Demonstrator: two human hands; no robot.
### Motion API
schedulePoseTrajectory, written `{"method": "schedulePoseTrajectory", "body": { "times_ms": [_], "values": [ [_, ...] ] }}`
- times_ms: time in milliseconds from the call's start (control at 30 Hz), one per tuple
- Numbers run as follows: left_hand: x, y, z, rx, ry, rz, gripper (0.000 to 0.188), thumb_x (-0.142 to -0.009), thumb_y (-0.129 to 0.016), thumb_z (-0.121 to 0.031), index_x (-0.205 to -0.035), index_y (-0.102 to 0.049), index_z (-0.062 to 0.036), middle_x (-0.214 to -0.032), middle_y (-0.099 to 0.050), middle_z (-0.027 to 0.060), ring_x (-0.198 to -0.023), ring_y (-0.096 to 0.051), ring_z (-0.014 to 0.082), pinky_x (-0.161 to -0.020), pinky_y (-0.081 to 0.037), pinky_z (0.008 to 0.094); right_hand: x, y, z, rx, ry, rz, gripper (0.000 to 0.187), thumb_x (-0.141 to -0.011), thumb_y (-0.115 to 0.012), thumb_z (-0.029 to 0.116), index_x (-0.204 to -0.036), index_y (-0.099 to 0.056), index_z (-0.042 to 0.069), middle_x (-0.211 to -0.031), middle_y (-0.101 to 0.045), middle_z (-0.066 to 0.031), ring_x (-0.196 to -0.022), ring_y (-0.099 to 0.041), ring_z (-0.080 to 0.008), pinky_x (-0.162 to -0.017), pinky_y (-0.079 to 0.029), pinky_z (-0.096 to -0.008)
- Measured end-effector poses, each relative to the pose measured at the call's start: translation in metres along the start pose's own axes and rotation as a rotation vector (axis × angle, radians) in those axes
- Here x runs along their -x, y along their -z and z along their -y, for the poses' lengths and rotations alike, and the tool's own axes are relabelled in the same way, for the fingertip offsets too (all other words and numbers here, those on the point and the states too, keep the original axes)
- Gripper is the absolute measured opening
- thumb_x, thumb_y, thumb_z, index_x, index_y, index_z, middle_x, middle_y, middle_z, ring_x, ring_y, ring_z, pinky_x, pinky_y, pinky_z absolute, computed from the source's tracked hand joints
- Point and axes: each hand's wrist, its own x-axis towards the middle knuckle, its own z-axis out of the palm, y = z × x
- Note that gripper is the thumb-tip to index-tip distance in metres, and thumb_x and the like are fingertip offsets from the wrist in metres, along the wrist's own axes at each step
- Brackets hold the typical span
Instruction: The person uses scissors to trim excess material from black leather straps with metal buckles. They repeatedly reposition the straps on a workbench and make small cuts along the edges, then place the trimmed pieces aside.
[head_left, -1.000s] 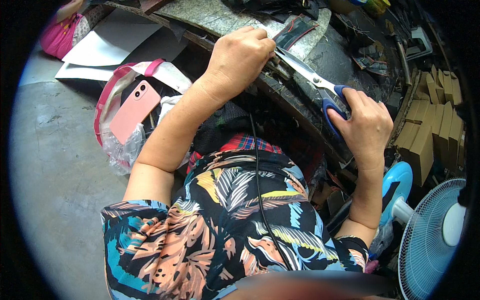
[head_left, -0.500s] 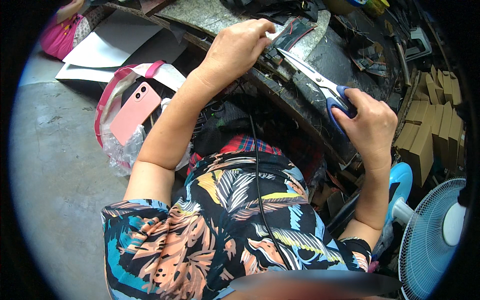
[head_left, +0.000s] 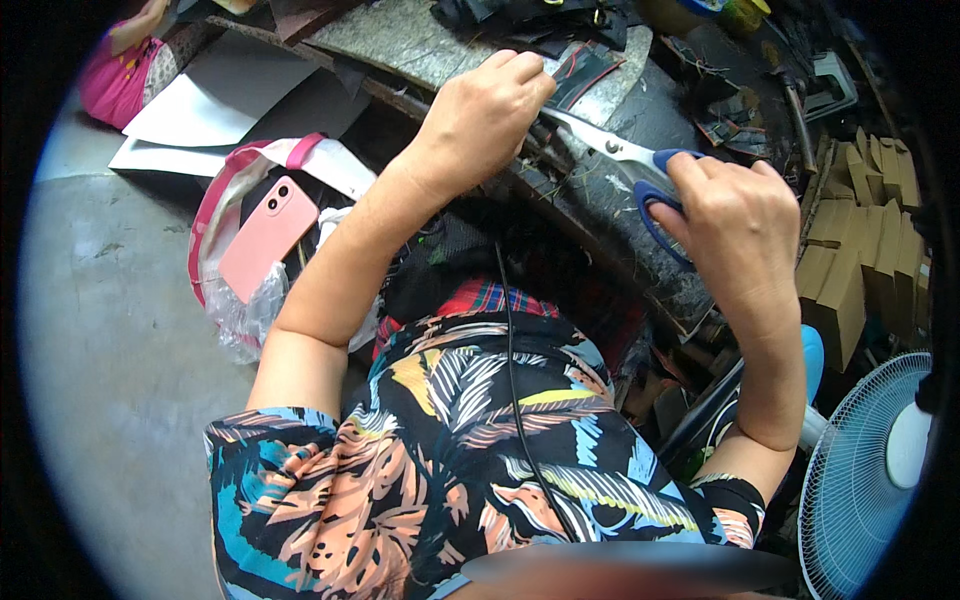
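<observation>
My right hand (head_left: pixel 742 225) grips a pair of scissors (head_left: pixel 628 152) with blue handles, its thumb and fingers in the loops. The silver blades point left, and their tips reach close to my left hand (head_left: pixel 488 122). That hand is closed above the workbench edge, knuckles up; whatever its fingers hold is hidden beneath them. Just beyond it, a flat dark piece with a red line (head_left: pixel 584 76) lies on the bench.
The dark, littered workbench (head_left: pixel 640 110) runs diagonally ahead. Black scraps (head_left: pixel 530 22) lie at its far side. Folded brown cardboard pieces (head_left: pixel 870 235) and a fan (head_left: pixel 865 480) stand at right. A pink phone (head_left: pixel 268 238) rests on a pink-and-white bag (head_left: pixel 205 230) at left.
The scissors have moved slightly left and up, their tips now close to my left hand. My left hand has dropped a little and its fingers are curled in more.
</observation>
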Motion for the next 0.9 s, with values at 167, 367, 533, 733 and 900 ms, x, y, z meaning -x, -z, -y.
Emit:
{"method": "schedulePoseTrajectory", "body": {
  "times_ms": [167, 367, 533, 733, 900],
  "values": [
    [-0.009, 0.0, -0.003, 0.107, 0.178, -0.204, 0.007, -0.085, -0.067, -0.005, -0.091, -0.065, -0.0031, -0.096, -0.062, 0.0121, -0.095, -0.06, 0.0319, -0.082, -0.052, 0.0397, 0.003, -0.001, -0.014, -0.093, -0.062, 0.046, 0.03, -0.071, -0.084, 0.029, -0.087, -0.067, 0.01, -0.076, -0.07, -0.0071, -0.073, -0.07, -0.0256, -0.069, -0.05, -0.0372],
    [-0.021, -0.004, -0.015, 0.152, 0.165, 0.036, 0.02, -0.092, -0.068, -0.017, -0.106, -0.069, -0.0026, -0.111, -0.064, 0.0147, -0.106, -0.059, 0.0332, -0.093, -0.05, 0.0417, 0.02, 0.014, -0.039, -0.025, -0.422, 0.001, 0.03, -0.074, -0.083, 0.03, -0.097, -0.075, 0.012, -0.083, -0.074, -0.0089, -0.075, -0.073, -0.0249, -0.068, -0.054, -0.0364],
    [-0.021, 0.009, -0.015, 0.089, 0.061, 0.205, 0.016, -0.079, -0.069, -0.006, -0.094, -0.07, -0.003, -0.101, -0.066, 0.009, -0.102, -0.059, 0.0309, -0.093, -0.051, 0.0396, 0.018, -0.003, -0.047, -0.083, -0.402, -0.033, 0.032, -0.074, -0.083, 0.029, -0.1, -0.076, 0.013, -0.087, -0.075, -0.0098, -0.076, -0.073, -0.0242, -0.069, -0.054, -0.0367],
    [-0.023, 0.007, -0.005, 0.13, 0.134, 0.107, 0.014, -0.085, -0.07, -0.012, -0.097, -0.067, -0.0068, -0.09, -0.066, 0.0093, -0.092, -0.063, 0.0305, -0.082, -0.053, 0.0416, 0.022, -0.023, -0.045, -0.121, -0.435, 0.012, 0.034, -0.073, -0.082, 0.03, -0.101, -0.077, 0.013, -0.089, -0.075, -0.0101, -0.078, -0.073, -0.0261, -0.072, -0.056, -0.0354],
    [-0.033, -0.026, -0.004, 0.004, 0.079, 0.06, 0.016, -0.09, -0.07, -0.019, -0.101, -0.065, -0.0088, -0.086, -0.068, 0.0087, -0.09, -0.066, 0.0295, -0.076, -0.054, 0.0404, 0.026, -0.021, -0.04, -0.108, -0.413, 0.009, 0.034, -0.072, -0.083, 0.03, -0.101, -0.076, 0.013, -0.091, -0.075, -0.0088, -0.079, -0.073, -0.0265, -0.072, -0.055, -0.0356]
  ]
}}
